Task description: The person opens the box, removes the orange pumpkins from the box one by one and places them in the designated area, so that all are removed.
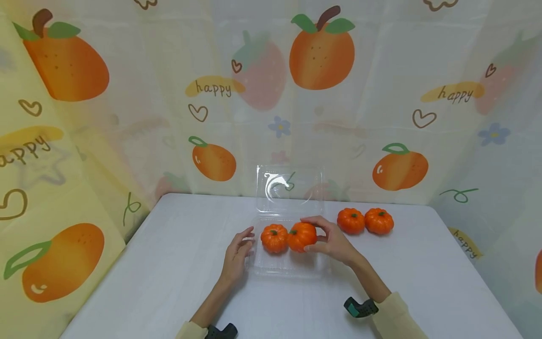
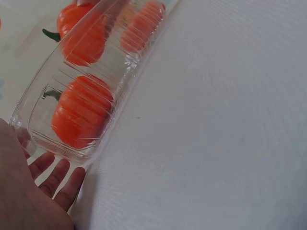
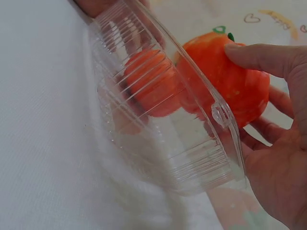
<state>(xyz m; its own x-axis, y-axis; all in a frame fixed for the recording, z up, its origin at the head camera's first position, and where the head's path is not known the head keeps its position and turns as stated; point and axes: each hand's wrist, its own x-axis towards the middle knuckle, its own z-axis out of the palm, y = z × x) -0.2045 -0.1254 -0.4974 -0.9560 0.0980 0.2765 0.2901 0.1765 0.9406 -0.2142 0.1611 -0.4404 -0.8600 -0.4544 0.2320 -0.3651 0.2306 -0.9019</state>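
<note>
A clear plastic clamshell box (image 1: pixel 288 270) lies on the table with its lid (image 1: pixel 292 188) raised at the back. Inside its left part sits a small orange toy pumpkin (image 1: pixel 274 238) with a green stem. My right hand (image 1: pixel 334 242) grips a second toy pumpkin (image 1: pixel 302 237) between thumb and fingers, over the right part of the box; the right wrist view shows this pumpkin (image 3: pixel 225 81) partly above the rim. At the box's left side is my left hand (image 1: pixel 236 256), fingers extended and loosely bent; in the left wrist view its fingers (image 2: pixel 60 177) are by the box's end wall.
Two more toy pumpkins, one (image 1: pixel 350 221) beside the other (image 1: pixel 379 221), stand at the back right of the white table (image 1: pixel 169 263). Behind the table hangs a fruit-printed curtain (image 1: pixel 144 94). Each wrist wears a dark band, such as the right one (image 1: pixel 361 307).
</note>
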